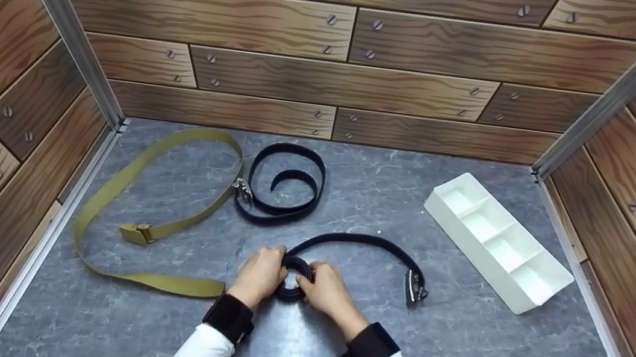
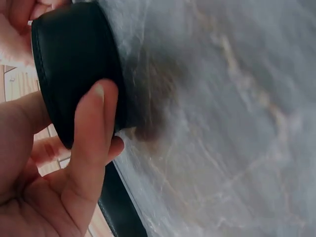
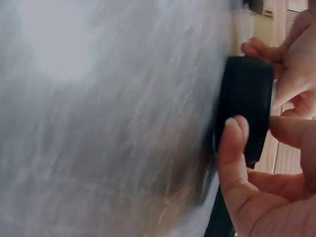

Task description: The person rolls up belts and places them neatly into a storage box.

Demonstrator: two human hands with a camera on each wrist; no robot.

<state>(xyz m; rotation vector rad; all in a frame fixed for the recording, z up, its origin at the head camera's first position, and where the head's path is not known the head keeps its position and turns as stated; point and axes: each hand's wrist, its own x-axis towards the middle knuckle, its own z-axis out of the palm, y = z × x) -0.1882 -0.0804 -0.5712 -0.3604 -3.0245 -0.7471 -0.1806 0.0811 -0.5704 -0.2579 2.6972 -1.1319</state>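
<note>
A black belt (image 1: 359,239) lies on its edge, its near end wound into a tight round coil (image 2: 74,64). From the coil the loose strap arcs to the right, ending in a metal buckle (image 1: 412,288). My left hand (image 1: 261,273) holds the coil's left side, thumb inside the ring and fingers against the outer wrap. On the opposite side my right hand (image 1: 333,294) pinches the roll between thumb and fingers. In the right wrist view, fingertips press the outside of the coil (image 3: 247,94), which stands on the grey surface.
An olive webbing belt (image 1: 177,285) with a matching buckle (image 1: 134,233) loops across the left side. Beyond my hands lies a second black belt (image 1: 320,182), loosely spiralled. A white divided tray (image 1: 474,261) sits at right. Wood-patterned walls (image 1: 341,84) enclose the surface.
</note>
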